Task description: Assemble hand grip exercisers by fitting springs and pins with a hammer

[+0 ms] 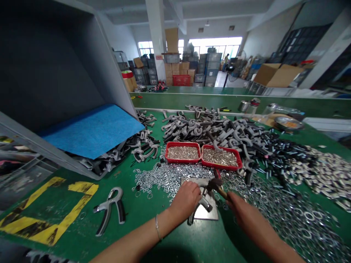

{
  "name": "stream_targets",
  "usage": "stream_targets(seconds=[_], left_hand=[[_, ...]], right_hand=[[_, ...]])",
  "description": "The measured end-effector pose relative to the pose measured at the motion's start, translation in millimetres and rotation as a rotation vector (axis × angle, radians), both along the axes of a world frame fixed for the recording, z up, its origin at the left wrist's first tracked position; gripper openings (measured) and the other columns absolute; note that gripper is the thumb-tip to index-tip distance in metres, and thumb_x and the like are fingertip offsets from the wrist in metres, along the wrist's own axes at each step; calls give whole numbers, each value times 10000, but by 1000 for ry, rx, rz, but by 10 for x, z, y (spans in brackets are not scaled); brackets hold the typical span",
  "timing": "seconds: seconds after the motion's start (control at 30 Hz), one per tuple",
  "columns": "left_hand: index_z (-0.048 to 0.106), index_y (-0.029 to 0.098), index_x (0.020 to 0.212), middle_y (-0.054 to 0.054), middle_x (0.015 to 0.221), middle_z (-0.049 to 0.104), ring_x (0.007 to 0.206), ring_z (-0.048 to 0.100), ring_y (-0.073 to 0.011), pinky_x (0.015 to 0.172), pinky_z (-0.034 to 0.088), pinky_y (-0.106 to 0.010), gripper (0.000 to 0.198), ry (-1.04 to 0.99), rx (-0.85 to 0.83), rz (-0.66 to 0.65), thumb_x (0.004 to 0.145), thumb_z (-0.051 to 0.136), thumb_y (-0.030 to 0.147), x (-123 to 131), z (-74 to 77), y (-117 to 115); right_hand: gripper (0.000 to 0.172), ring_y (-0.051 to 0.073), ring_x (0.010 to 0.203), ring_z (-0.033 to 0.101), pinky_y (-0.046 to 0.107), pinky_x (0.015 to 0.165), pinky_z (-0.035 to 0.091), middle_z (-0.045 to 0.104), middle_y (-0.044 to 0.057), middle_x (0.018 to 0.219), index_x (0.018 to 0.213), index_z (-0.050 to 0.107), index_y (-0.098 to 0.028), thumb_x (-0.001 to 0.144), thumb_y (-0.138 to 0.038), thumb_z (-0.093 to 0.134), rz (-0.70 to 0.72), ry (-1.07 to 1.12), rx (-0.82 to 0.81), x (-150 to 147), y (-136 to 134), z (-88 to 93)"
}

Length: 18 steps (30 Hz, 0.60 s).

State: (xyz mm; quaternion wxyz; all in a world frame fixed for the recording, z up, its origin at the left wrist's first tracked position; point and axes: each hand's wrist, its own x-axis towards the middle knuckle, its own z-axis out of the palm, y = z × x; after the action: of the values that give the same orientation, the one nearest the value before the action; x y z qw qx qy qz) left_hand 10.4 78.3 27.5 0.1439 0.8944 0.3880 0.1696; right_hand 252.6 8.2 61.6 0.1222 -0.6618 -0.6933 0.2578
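Observation:
My left hand (187, 198) is closed around a grey-and-black hand grip (203, 203) lying on a square metal plate (210, 215). In my right hand (236, 204) is the wooden handle of a hammer (214, 183), its dark head right over the upper part of the hand grip. Whether hammer and grip touch I cannot tell. An assembled hand grip (111, 210) with a coil spring lies to the left on the green table. Behind the plate stand two red trays: the left tray (183, 160) and the right tray (238, 160), both filled with small metal pins.
Many metal washers (161, 179) spread around the plate. Piled behind the trays are grey handle parts (197, 126), with black parts and bolts (276, 160) to their right. A large grey bin (113, 65) lies tipped at the left, near yellow-black floor-style tape (61, 226).

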Motion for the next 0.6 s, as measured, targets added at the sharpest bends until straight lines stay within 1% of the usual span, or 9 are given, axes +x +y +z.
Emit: stream_targets(seconds=[0.03,0.13,0.23,0.3,0.37,0.43,0.5,0.57,0.6], left_hand=[[625,179,1063,-107,1113,633,1057,566,-295,960,440,-470,191,-26,-27,53,914,588,293,-7,3,-59],[413,165,1394,-172,1376,504,1265,458,-367,1084,351,-553,670,-61,-99,213,801,697,294,-10,-42,-232],[164,146,1520,-211,1491,385,1363,371,-395,1127,299,-574,911,-61,-137,274,772,679,219,11,-112,-304],[93,169,1535,-208,1468,416,1339,403,-396,1114,312,-587,954,-70,-152,282,772,663,212,18,-132,-294],[99,194,1535,-196,1415,476,1292,445,-396,1096,326,-601,950,-77,-157,268,770,661,226,11,-118,-260],[171,192,1520,-195,1400,491,1278,448,-403,1093,323,-604,909,-95,-153,238,758,666,233,-9,-70,-216],[265,179,1484,-190,1346,537,1232,490,-391,1069,362,-571,844,-143,-211,224,749,673,242,-39,1,-162],[327,176,1442,-153,1179,635,1083,601,-325,974,467,-481,735,-249,-424,229,795,652,296,-85,74,-97],[342,177,1425,-131,1105,660,1004,638,-287,914,505,-430,686,-311,-545,246,825,633,337,-118,103,-61]], right_hand=[[288,271,732,681,380,658,497,700,101,971,1091,548,-256,989,-439,351,11,16,-12,-9,-16,25],[322,280,886,689,392,762,523,698,121,1091,1237,523,-276,984,-424,390,5,133,99,-92,-26,104],[347,284,924,693,387,782,523,695,142,1142,1263,554,-252,966,-332,391,71,85,151,-222,-10,137],[317,273,848,704,363,731,523,726,124,1049,1162,622,-237,947,-314,402,139,53,47,-267,-10,120],[293,262,826,703,345,718,527,743,91,982,1091,646,-250,947,-377,426,130,140,-33,-236,-31,82],[323,249,810,699,326,690,537,748,60,937,1103,634,-270,941,-479,448,22,293,-51,-107,-65,26],[375,224,646,675,298,524,511,732,34,813,1106,614,-278,934,-555,428,-165,406,-78,119,-80,-40],[416,205,478,603,289,379,427,700,21,706,1108,597,-276,929,-592,395,-324,416,-106,409,-41,-99],[422,206,445,581,296,362,412,691,26,680,1096,600,-268,925,-591,389,-358,364,-93,555,4,-116]])
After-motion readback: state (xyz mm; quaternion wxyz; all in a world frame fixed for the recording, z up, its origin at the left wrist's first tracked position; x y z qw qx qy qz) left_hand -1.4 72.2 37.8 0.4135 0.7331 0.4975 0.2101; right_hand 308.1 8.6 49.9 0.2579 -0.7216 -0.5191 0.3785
